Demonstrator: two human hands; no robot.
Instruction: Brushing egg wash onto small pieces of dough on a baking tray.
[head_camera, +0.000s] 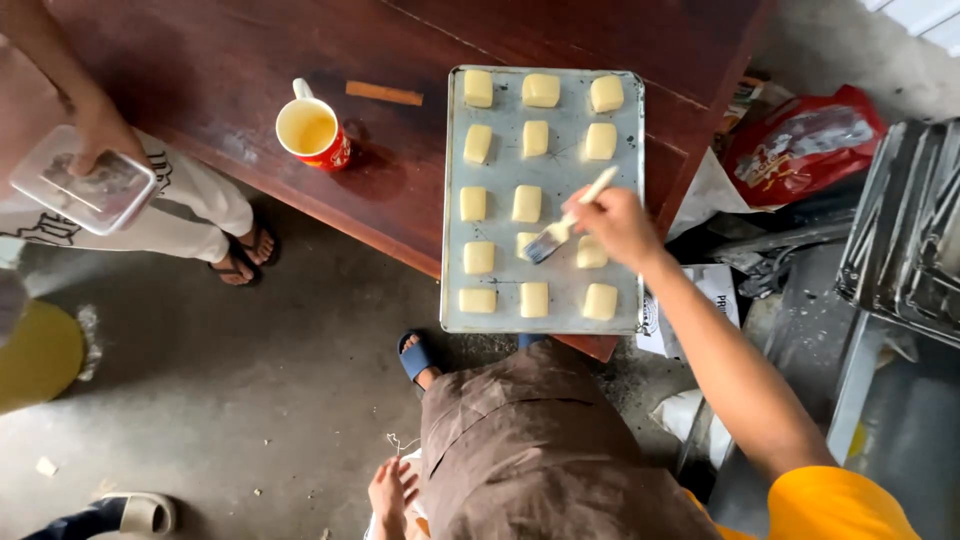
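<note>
My right hand (618, 225) grips a pastry brush (570, 222) with a pale handle. Its bristles rest on a pale yellow dough piece (527, 243) in the middle of a metal baking tray (452, 200). The tray holds several such square dough pieces in three columns and lies on a dark red wooden table (200, 70), overhanging its near edge. My left hand (390, 493) hangs low beside my brown garment, fingers apart, holding nothing. A red mug (312, 133) of yellow liquid stands on the table left of the tray.
Another person stands at the left, one hand on a clear lidded plastic container (85, 180). A thin brown stick (384, 93) lies behind the mug. A red bag (800, 140) and stacked dark metal trays (905, 230) are at the right. The floor is concrete.
</note>
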